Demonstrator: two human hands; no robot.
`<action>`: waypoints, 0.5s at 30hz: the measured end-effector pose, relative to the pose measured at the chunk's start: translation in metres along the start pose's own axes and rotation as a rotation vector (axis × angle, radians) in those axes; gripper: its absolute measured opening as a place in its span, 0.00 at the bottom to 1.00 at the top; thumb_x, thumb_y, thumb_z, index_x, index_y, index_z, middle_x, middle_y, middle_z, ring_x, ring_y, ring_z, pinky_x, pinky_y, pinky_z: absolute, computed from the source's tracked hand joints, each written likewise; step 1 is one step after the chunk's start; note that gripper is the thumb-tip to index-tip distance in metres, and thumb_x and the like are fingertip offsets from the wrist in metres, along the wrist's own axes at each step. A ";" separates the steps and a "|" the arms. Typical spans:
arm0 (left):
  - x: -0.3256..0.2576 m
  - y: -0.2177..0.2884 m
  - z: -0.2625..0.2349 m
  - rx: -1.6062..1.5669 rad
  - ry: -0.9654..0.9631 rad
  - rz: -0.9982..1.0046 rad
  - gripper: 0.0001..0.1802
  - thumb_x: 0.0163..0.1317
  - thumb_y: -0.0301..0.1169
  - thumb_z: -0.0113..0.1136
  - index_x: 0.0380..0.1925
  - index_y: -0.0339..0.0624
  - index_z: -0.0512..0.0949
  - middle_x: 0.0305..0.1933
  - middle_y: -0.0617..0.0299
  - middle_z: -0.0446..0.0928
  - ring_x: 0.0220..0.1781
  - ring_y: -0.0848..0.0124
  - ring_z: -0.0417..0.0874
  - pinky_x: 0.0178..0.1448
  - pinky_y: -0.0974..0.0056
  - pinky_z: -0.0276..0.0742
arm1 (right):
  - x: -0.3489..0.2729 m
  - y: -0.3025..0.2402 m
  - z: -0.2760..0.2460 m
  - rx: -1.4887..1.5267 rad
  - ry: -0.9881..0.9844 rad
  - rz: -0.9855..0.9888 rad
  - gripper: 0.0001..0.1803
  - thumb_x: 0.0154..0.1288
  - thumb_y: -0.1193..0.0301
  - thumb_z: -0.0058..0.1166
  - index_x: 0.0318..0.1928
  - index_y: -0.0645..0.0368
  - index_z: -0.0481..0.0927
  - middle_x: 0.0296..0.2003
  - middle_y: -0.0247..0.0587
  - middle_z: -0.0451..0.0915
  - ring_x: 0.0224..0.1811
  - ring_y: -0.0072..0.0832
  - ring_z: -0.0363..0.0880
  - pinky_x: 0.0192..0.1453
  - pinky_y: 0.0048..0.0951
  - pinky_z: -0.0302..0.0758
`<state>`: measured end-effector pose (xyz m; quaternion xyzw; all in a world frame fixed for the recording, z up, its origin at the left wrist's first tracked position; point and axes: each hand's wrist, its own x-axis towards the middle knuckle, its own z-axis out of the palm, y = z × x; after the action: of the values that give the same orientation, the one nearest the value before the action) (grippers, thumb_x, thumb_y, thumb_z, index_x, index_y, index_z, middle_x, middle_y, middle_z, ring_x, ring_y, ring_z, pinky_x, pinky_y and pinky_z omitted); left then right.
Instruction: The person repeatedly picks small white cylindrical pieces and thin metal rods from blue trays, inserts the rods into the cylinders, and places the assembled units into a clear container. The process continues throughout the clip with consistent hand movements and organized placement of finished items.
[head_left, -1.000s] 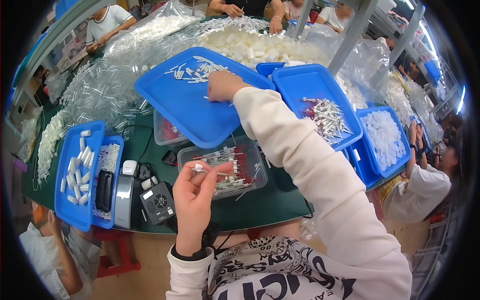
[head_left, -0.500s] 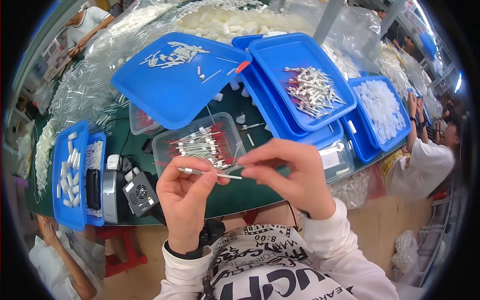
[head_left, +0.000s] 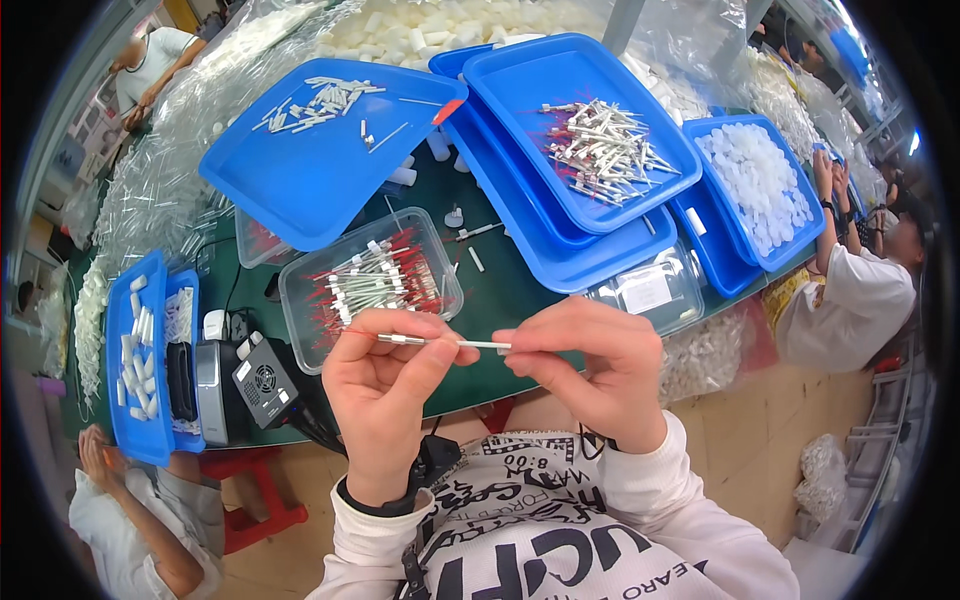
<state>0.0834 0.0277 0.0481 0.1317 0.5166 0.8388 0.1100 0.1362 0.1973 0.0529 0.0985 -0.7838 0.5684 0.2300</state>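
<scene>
My left hand [head_left: 390, 385] pinches a thin white stick [head_left: 478, 344] between thumb and fingers, above the near edge of the table. The stick lies roughly level, with a pale sleeve at its left part and fine red strands beyond it. At its right end, the fingertips of my right hand [head_left: 595, 362] are closed on the stick; that tip is partly hidden. Just behind my left hand is a clear plastic bin [head_left: 288, 325] full of similar white sticks [head_left: 362, 282] with white collars and red ends.
Behind stand a blue tray [head_left: 285, 190] with short white tubes, stacked blue trays [head_left: 665, 130] with more red-ended sticks, and a tray of translucent white pieces [head_left: 755, 185]. A black boxed device [head_left: 263, 380] is left. Other people [head_left: 845, 280] sit on both sides.
My right hand has come in and closed on the right end of the stick, which was free before. My left hand keeps its pinch; the whole view has shifted slightly.
</scene>
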 end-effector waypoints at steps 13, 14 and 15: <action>0.001 -0.011 0.007 0.082 -0.120 -0.021 0.13 0.57 0.12 0.58 0.43 0.29 0.74 0.40 0.53 0.79 0.42 0.64 0.85 0.46 0.66 0.83 | -0.005 0.004 -0.001 0.028 0.005 0.030 0.11 0.54 0.85 0.60 0.40 0.65 0.85 0.32 0.43 0.85 0.30 0.26 0.82 0.35 0.23 0.77; 0.001 -0.011 0.008 0.098 -0.109 -0.016 0.14 0.57 0.12 0.58 0.44 0.29 0.74 0.41 0.52 0.79 0.42 0.64 0.85 0.47 0.65 0.82 | -0.004 0.004 0.001 -0.031 0.046 0.033 0.11 0.54 0.85 0.60 0.39 0.65 0.85 0.32 0.43 0.85 0.29 0.26 0.82 0.35 0.23 0.77; 0.003 -0.010 0.008 0.115 -0.101 -0.012 0.15 0.57 0.12 0.59 0.45 0.29 0.73 0.42 0.52 0.79 0.43 0.64 0.85 0.49 0.65 0.82 | -0.004 0.004 0.003 -0.091 0.090 0.036 0.10 0.55 0.84 0.60 0.39 0.64 0.85 0.31 0.42 0.85 0.28 0.26 0.82 0.34 0.22 0.77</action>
<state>0.0836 0.0402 0.0428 0.1767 0.5587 0.7993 0.1333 0.1367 0.1952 0.0466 0.0479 -0.7993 0.5402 0.2590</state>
